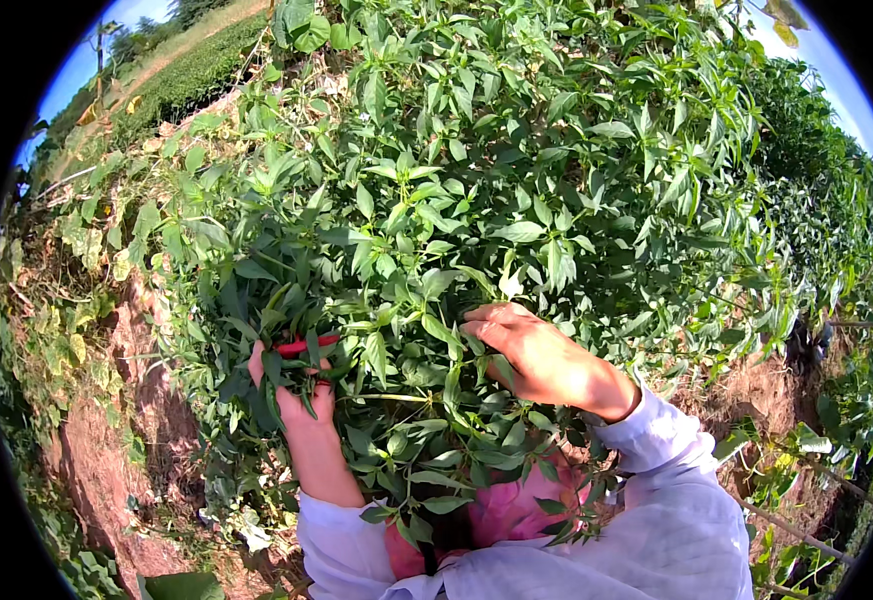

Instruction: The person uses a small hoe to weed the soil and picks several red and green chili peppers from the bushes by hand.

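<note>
Leafy chili pepper plants (436, 217) fill the middle of the view and reach up against my body. At the lower left, my left hand (305, 394) is closed around a red chili pepper (307, 346), green chili peppers (273, 405) and some leaves, palm turned up. My right hand (526, 352) reaches into the foliage right of centre, back of the hand upward. Its fingertips are partly behind leaves, so whether they grip anything cannot be seen. A pale, sunlit leaf (510, 285) stands just above those fingers.
Bare reddish soil (95, 465) with vines beside it lies on the left, and more soil (763, 390) shows on the right. Thin sticks (796, 534) cross the lower right. Leafy stems overhang my pink clothing. A low green crop row (188, 75) runs at the upper left.
</note>
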Motion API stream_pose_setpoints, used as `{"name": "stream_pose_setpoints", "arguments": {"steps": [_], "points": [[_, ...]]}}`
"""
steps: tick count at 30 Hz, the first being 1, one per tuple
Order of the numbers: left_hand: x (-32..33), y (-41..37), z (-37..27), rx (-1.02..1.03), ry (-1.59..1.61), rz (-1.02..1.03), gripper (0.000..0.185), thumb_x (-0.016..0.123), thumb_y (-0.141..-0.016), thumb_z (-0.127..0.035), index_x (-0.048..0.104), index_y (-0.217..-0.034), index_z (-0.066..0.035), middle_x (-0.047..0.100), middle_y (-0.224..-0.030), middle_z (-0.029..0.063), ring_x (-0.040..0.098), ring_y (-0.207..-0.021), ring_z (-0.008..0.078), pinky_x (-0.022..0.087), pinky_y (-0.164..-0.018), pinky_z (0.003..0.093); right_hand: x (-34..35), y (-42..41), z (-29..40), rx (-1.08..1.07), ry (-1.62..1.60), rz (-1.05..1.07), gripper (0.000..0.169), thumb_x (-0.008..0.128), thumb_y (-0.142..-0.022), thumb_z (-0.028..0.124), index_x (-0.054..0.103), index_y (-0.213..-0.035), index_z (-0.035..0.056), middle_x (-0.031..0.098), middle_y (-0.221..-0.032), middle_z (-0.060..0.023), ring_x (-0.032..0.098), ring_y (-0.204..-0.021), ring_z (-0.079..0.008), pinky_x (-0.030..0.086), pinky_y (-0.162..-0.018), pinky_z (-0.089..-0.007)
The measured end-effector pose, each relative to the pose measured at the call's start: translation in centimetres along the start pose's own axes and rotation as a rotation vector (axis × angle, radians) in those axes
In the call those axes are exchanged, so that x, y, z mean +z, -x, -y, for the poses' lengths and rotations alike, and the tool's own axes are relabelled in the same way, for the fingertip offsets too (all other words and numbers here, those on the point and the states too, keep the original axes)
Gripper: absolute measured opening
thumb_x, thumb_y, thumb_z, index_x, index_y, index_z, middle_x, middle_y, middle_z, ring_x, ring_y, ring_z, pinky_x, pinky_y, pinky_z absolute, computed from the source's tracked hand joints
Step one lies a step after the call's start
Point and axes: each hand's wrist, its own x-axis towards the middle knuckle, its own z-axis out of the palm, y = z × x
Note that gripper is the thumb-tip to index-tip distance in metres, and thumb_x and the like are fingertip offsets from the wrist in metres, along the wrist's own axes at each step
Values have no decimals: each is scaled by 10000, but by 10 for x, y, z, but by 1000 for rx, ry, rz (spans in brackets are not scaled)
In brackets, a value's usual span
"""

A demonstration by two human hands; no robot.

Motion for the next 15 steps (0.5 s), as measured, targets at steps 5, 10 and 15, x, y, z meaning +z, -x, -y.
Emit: {"name": "stream_pose_setpoints", "arguments": {"steps": [5,10,15], "points": [[-4,-2,-2,-33,139,103,276,630,-811,-282,583,-987,-74,629,-875,50,588,-678,155,518,-537,263,-25,-9,9,59,-103,-113,436,457,-639,-141,558,-1040,-2,587,-1049,-150,568,-1001,-326,463,-870,-372],[-13,-7,-8,-64,117,139,309,583,-819,-352,576,-995,-98,632,-926,43,607,-667,171,503,-466,293,-57,-33,-33,45,438,-444,350,510,-703,-51,562,-1046,-3,522,-1164,-161,497,-1092,-348,430,-909,-406],[-14,-7,-10,-115,207,235,293,587,-821,-319,580,-993,-82,628,-935,71,601,-702,200,519,-499,300,-79,8,-119,536,939,-278,348,512,-791,140,522,-1113,7,487,-1207,-187,458,-1128,-363,416,-905,-457]]}}
